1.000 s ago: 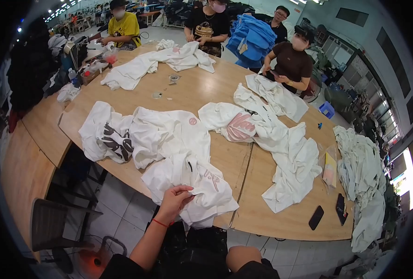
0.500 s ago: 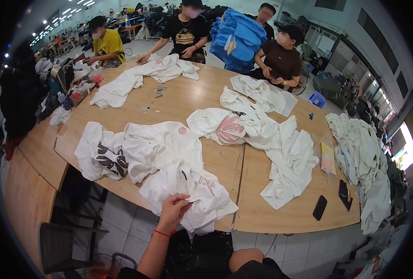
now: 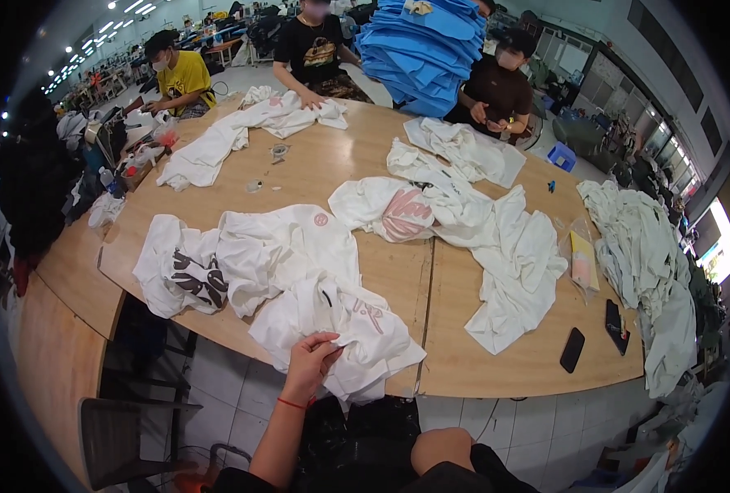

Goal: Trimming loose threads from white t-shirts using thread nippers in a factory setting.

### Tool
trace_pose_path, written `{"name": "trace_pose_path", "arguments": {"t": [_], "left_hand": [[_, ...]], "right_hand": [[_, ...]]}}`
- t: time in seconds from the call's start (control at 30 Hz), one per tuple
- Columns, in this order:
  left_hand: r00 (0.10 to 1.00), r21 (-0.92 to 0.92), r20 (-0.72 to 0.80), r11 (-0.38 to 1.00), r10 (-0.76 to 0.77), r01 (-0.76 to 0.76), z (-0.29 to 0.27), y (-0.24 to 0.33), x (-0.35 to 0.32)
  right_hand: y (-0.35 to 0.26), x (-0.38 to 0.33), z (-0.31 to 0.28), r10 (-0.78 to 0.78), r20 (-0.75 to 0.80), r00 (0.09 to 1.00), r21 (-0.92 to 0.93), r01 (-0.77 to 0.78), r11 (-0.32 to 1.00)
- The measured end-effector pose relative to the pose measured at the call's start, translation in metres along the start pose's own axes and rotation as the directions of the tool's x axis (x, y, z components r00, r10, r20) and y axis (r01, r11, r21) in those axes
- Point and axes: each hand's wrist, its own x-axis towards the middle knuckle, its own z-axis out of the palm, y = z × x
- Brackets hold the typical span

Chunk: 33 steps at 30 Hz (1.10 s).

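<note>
My left hand [image 3: 314, 361], with a red cord on the wrist, pinches the near edge of a white garment [image 3: 373, 353] at the table's front. That garment is crumpled, bears pink lettering and a small dark mark, and partly hangs over the edge. Touching it on the left is a larger white garment [image 3: 291, 246] with a bold black print and a small pink round mark. My right hand is out of view. Further right lies another white garment [image 3: 513, 255], its pink print towards the middle of the table.
Across the wooden table [image 3: 356, 152] are more white garments [image 3: 209, 156] and several people. One carries a tall blue stack [image 3: 422, 57]. At right lie two dark phones [image 3: 572, 350], a yellow packet [image 3: 582, 263] and a white cloth heap [image 3: 640, 246]. A chair [image 3: 126, 440] stands lower left.
The blue stack has moved left and nearer the table. The person in the black printed shirt has slid a hand right along the far garment. My left hand keeps its pinch; the view has shifted slightly.
</note>
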Motion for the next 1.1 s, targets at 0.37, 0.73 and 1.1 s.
{"name": "trace_pose_path", "arguments": {"t": [0.37, 0.73, 1.1], "left_hand": [[1.000, 0.008, -0.008, 1.000, -0.014, 0.015, 0.003, 0.004, -0.001], [1.000, 0.006, -0.013, 1.000, -0.003, 0.004, 0.003, 0.002, 0.003], [1.000, 0.015, -0.017, 1.000, -0.005, 0.005, 0.001, 0.000, 0.004]], "right_hand": [[0.001, -0.006, 0.005, -0.023, -0.049, 0.999, -0.023, 0.021, 1.000], [-0.002, -0.010, 0.012, -0.030, -0.104, 0.994, -0.074, 0.022, 0.997], [-0.005, -0.008, 0.006, -0.032, -0.066, 0.997, -0.146, 0.022, 0.989]]}}
